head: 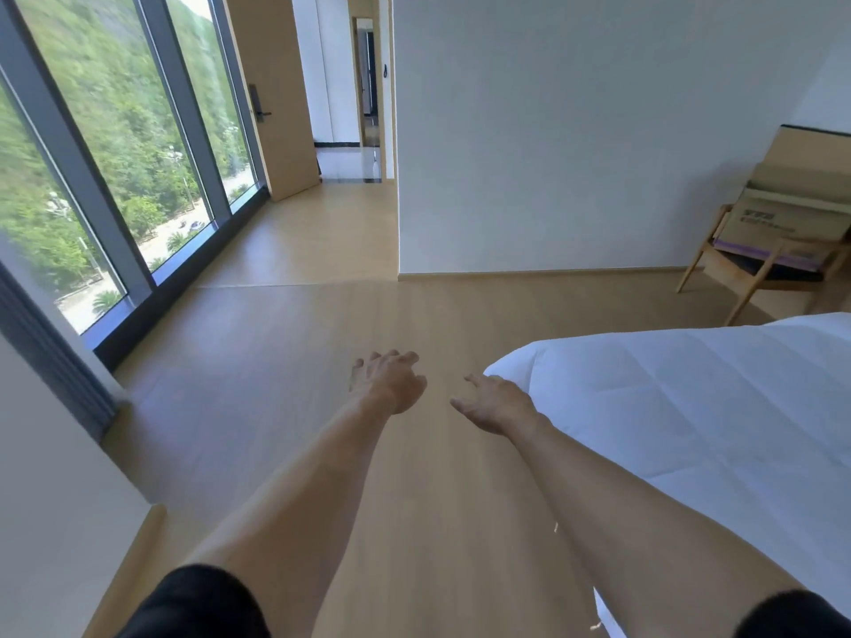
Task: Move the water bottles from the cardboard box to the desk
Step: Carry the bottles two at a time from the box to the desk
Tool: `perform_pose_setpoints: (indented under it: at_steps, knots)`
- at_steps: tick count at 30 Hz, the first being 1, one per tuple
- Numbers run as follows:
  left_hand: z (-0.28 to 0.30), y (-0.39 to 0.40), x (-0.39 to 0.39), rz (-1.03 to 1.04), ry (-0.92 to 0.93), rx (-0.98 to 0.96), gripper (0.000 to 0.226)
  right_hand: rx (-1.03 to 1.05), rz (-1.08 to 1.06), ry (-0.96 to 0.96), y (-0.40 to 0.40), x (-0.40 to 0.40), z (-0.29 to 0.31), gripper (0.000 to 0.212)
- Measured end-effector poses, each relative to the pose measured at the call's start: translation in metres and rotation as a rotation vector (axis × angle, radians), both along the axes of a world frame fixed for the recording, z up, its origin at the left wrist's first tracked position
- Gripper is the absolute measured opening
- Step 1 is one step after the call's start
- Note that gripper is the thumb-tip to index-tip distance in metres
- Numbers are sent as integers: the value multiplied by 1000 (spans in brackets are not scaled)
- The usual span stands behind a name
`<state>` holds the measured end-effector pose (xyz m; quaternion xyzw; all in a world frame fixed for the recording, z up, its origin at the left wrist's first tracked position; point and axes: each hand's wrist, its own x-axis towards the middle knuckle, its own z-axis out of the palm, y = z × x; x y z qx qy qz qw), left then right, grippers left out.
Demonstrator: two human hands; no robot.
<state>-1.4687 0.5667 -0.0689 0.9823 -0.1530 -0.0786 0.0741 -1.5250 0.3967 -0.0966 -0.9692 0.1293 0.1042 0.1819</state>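
- Underfoot you've got a light wood floor (285,407), running from the near edge out to a white wall (575,145) ahead.
- Left side: tall window (115,145) with dark frames, green hillside and a road outside. Slightly motion-blurred.
- Far end, past the window: a wooden door (276,94) with a dark handle stands open onto a hallway.
- Right side: bed (700,407) with a white quilt, its corner just beside your right hand.
- Back right corner: wooden chair (755,274) against the wall, with the cardboard box (792,214) sitting on its seat, flaps up. Well apart from both hands.
- Can't see any bottles from this angle; the box interior is hidden. No desk in frame.
- Your left hand (391,384): arm stretched forward over the floor, back of hand toward you, fingers loosely spread, holding nothing.
- Your right hand (497,407): arm also stretched forward, fingers relaxed and slightly apart, thumb out to the left, holding nothing, touching nothing.
- Hands near each other, not touching; black short sleeves at the bottom edge.
- Box side has dark printed text and a purple strip along its lower edge; too small and blurred to read.
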Motion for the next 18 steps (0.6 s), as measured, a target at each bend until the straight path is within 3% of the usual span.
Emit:
perform_pose_setpoints:
  at_steps: [8,18]
  knots:
    - [-19,-36,129,14,37,8,51,-39,34,31,-33,131,-15,64]
    - [-38,-94,348,-91,50,-16,50,-74,-93,54,-93,325,-23,64]
